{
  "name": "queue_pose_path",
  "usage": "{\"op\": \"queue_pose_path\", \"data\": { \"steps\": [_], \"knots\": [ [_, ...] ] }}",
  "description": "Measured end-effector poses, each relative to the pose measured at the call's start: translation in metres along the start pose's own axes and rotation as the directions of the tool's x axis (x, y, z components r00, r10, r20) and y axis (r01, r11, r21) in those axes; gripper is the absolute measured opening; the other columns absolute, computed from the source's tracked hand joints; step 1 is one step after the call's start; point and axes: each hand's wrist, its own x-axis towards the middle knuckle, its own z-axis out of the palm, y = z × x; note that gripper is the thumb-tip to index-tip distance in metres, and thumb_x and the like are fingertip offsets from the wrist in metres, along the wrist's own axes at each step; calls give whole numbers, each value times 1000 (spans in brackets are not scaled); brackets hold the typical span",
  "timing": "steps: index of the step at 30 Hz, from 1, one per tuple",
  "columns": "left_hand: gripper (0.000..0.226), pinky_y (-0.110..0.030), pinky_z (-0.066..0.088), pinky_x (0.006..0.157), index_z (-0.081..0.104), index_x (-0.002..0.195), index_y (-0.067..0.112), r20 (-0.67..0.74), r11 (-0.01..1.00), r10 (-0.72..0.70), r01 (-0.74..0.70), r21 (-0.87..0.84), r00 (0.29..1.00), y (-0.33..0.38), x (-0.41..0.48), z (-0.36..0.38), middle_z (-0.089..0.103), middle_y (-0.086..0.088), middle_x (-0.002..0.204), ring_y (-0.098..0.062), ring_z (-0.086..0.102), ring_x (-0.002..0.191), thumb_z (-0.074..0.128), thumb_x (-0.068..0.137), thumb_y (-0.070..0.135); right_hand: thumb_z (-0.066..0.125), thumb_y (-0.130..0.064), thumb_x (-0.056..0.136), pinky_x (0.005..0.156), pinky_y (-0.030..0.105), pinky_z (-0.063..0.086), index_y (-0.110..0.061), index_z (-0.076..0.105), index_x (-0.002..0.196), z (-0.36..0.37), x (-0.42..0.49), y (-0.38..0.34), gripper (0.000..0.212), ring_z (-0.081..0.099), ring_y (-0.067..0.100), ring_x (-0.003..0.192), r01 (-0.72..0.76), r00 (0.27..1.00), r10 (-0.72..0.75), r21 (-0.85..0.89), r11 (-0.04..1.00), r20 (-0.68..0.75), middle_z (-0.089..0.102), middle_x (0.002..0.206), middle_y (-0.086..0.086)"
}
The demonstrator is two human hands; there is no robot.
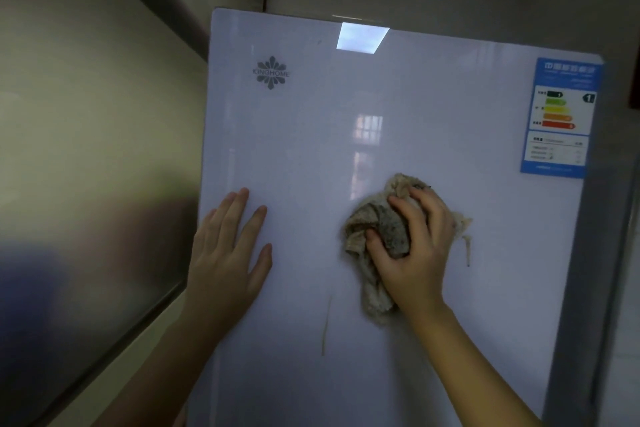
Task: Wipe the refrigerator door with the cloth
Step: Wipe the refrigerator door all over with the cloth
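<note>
A glossy pale refrigerator door (398,135) fills the view in a dim room, with a grey wall (86,114) at nine o'clock. A flower logo (271,73) sits at eleven o'clock, an energy label (561,118) at two o'clock. The left hand (228,253) lies flat and spread on the door's left edge. The right hand (415,246) clutches a crumpled beige cloth (377,232) pressed to the door, cloth bulging toward nine o'clock of the palm.
</note>
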Motion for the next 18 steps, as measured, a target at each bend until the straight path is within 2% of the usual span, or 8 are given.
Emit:
{"op": "queue_pose_path", "data": {
  "steps": [7, 12, 15, 18],
  "knots": [
    [53, -51, 33, 118, 53, 144, 7, -20, 1000, 11, -11, 16, 1000, 0, -1, 0, 40, -18, 159, -36, 38, 147, 52, 97, 33, 73, -42, 91, 119, 53, 34, -11, 69, 128, 21, 21, -21, 49, 44, 34, 143, 49, 999, -49, 11, 999, 7, 54, 143, 15],
    [53, -53, 34, 117, 53, 144, 6, -20, 1000, -8, 8, 7, 1000, 4, -1, 0, 40, -19, 158, -37, 38, 147, 51, 98, 33, 55, -55, 101, 122, 52, 32, -11, 71, 129, 10, 8, -21, 54, 42, 36, 145, 56, 996, -59, 54, 997, 69, 55, 147, 13],
    [54, -53, 32, 118, 52, 144, 7, -13, 1000, -19, 19, 2, 1000, 6, -1, 1, 38, -18, 159, -37, 36, 148, 53, 97, 33, 59, -40, 101, 118, 55, 35, -12, 74, 123, 8, 12, -24, 38, 44, 35, 143, 58, 997, -60, 40, 997, 50, 57, 145, 12],
    [53, -52, 32, 118, 53, 144, 7, -13, 1000, -21, 21, 8, 1000, 5, 0, 0, 38, -18, 160, -36, 36, 148, 52, 97, 33, 61, -24, 97, 120, 51, 32, -13, 73, 121, 10, 18, -23, 30, 41, 35, 145, 83, 996, -84, 31, 996, 29, 52, 148, 13]
  ]
}}
